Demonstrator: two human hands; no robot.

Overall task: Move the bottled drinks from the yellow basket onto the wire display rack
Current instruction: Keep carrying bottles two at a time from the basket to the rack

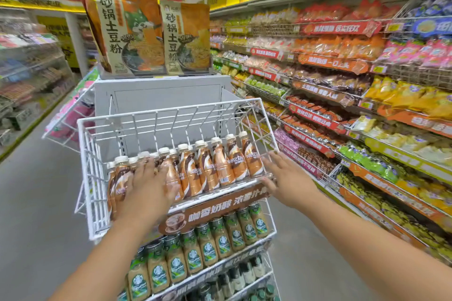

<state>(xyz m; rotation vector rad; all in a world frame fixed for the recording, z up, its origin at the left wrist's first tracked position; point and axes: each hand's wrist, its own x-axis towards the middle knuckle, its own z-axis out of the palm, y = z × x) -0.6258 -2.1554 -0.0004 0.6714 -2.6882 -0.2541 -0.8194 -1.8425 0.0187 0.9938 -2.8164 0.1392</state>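
Both forearms reach up from the bottom of my view toward the rack [156, 115]. Left hand [146, 188] lies flat, fingers fairly straight and spread, palm against the fronts of the bottles [215, 166] at the left end of the top tier; it grips nothing that I can see. Right hand [286, 181] is open too, fingers spread, thumb touching the front rail just below the last bottle, which stands just left of its fingertips. I hold no bottle in either hand.

Those bottles stand in a row between my hands, leaning back slightly, caps up. Just under my left wrist hangs a brown sign [215, 212], and below it sit tiers of green-labelled bottles [208, 249]. No yellow basket is in view, so I cannot tell how many remain to move.

I judge this step to be squaring the row. To do it well, I would press gently and evenly with the left palm, steady the rail with the right, and keep labels facing front without tipping the left-end bottles.
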